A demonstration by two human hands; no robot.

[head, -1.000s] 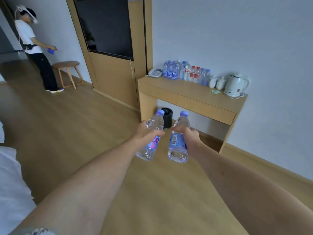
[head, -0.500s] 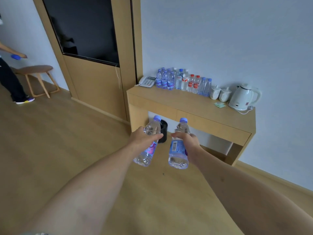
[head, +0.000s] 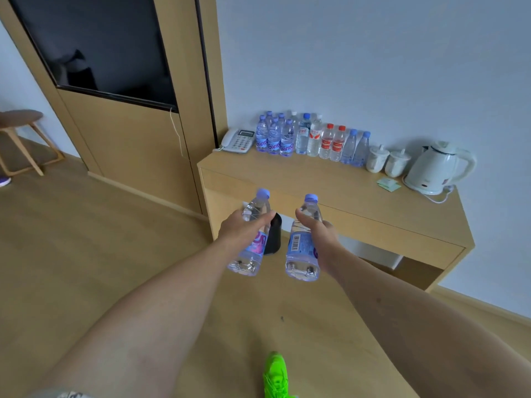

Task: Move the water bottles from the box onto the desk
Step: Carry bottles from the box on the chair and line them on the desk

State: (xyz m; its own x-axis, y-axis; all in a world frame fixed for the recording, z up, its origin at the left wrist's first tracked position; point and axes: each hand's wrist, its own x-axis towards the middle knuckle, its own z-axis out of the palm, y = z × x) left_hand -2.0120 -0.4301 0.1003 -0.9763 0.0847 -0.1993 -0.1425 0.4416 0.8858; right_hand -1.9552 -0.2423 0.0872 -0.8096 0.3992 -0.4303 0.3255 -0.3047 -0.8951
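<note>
At the bottom centre of the frame I see a bright green shoe [head: 275,374] on the wooden floor [head: 86,268], which runs open and bare across the lower left. Both my forearms reach forward from the bottom corners toward mid-frame. My left hand [head: 241,231] is wrapped round a clear bottle with a pink-and-blue label [head: 253,245], thumb across its shoulder; my right hand [head: 319,237] grips a second bottle with a blue label and barcode [head: 301,251]. Both bottles are held in the air, caps tilted away from me, side by side but apart, just short of the bench's front edge.

Behind the left bottle stands a black bin [head: 274,237] under the bench [head: 330,191]. The front strip of the benchtop is bare wood. Along the wall at its back sit a white telephone [head: 240,140], a tight cluster of water bottles [head: 310,139], two white lidded cups [head: 388,160], a green packet [head: 388,184] and a white kettle [head: 436,168] with its cord at the right end.

To the left rises a wooden panel with a dark screen [head: 100,47]; a stool [head: 20,136] stands at the far left edge.
</note>
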